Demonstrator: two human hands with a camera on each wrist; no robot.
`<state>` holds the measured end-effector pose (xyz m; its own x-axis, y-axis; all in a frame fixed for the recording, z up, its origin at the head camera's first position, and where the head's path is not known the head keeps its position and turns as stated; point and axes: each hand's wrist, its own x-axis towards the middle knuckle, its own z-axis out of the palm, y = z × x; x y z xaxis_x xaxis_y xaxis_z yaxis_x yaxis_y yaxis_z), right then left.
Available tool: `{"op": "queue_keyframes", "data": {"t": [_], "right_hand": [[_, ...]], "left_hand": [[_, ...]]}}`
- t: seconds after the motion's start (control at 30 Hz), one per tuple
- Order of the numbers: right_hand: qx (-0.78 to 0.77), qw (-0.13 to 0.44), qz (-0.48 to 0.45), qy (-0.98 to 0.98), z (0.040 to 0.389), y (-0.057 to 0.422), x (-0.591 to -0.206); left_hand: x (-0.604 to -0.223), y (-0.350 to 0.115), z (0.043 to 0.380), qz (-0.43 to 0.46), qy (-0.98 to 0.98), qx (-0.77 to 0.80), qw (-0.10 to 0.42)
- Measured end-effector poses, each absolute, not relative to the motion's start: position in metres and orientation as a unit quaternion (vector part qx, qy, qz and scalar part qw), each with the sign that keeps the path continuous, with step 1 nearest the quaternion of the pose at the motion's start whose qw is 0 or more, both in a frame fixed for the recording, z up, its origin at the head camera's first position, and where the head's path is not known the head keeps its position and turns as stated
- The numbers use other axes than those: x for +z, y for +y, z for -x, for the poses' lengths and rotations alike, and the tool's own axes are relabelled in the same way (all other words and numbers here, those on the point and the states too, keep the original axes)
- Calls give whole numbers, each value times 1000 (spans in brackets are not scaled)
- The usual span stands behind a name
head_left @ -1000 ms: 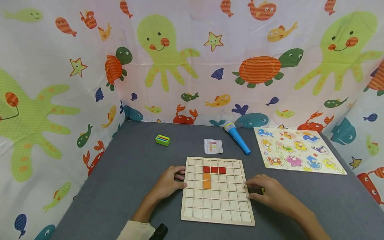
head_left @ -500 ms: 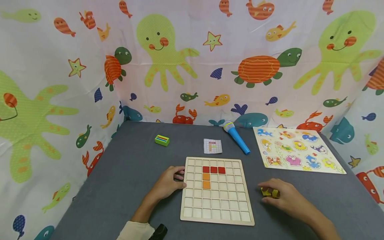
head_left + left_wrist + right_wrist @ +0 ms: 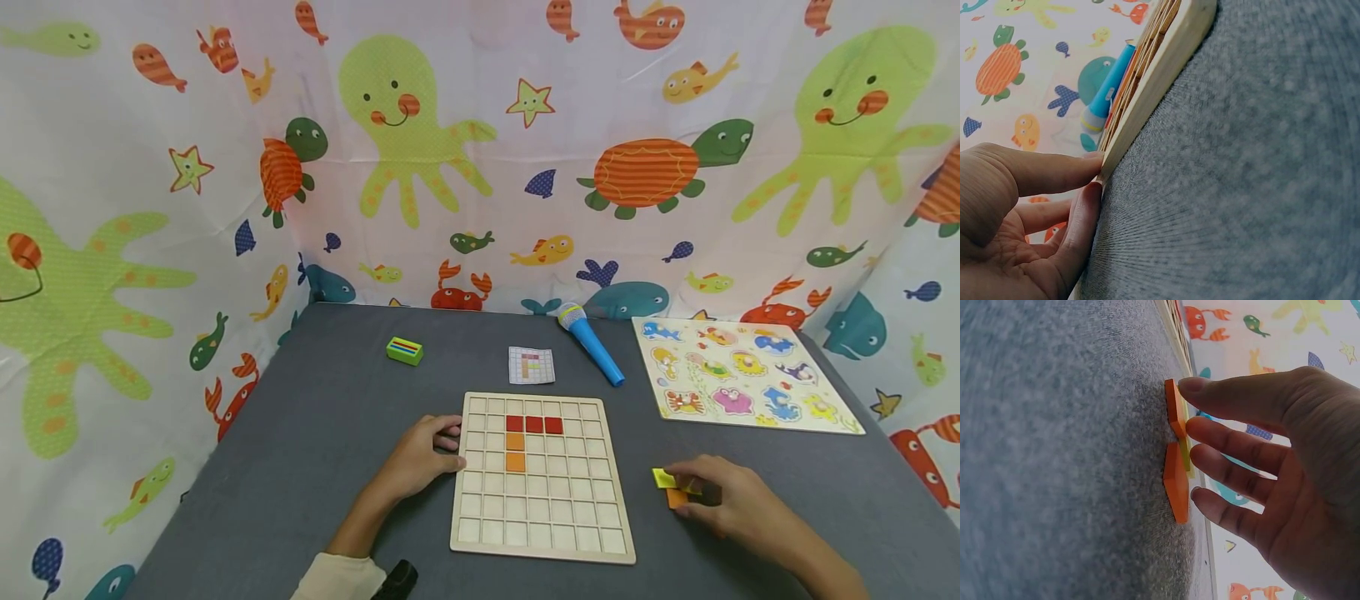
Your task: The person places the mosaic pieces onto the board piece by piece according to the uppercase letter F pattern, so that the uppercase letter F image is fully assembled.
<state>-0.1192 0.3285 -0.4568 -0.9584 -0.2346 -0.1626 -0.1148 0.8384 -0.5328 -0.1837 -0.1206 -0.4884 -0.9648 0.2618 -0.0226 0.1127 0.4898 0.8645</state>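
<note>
A wooden grid board (image 3: pixel 542 508) lies on the grey table, with red tiles (image 3: pixel 534 425) in a row and two orange tiles (image 3: pixel 515 450) set below the left one. My left hand (image 3: pixel 416 454) holds the board's left edge; in the left wrist view its thumb and a fingertip meet at the board's rim (image 3: pixel 1154 94). To the right of the board, my right hand (image 3: pixel 731 500) hovers low over loose tiles, fingers spread and slightly bent. A yellow tile (image 3: pixel 663 478) and an orange tile (image 3: pixel 677 498) show at its fingertips. In the right wrist view the thumb touches or nearly touches an orange tile (image 3: pixel 1174 407).
Behind the board lie a small printed pattern card (image 3: pixel 532 366) and a blue toy microphone (image 3: pixel 596 346). A green block with coloured stripes (image 3: pixel 405 351) sits at the back left. A sea-animal puzzle board (image 3: pixel 750 379) lies at the back right. A printed cloth (image 3: pixel 480 167) hangs behind the table.
My right hand has moved right, from the board's right edge to the loose tiles, and more of those tiles now shows. My left hand stays at the board's left edge.
</note>
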Motion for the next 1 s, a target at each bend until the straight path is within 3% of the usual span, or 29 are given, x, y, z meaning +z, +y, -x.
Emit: {"op": "queue_keyframes", "data": {"t": [0.33,1.0], "right_hand": [[-280,141,86,946,121,328,-456],[-220,145,99,959,122,328,-457]], "left_hand": [[-488,-121,184,-107,865,483,80],[-488,-122,184,-110,868,478,78]]}}
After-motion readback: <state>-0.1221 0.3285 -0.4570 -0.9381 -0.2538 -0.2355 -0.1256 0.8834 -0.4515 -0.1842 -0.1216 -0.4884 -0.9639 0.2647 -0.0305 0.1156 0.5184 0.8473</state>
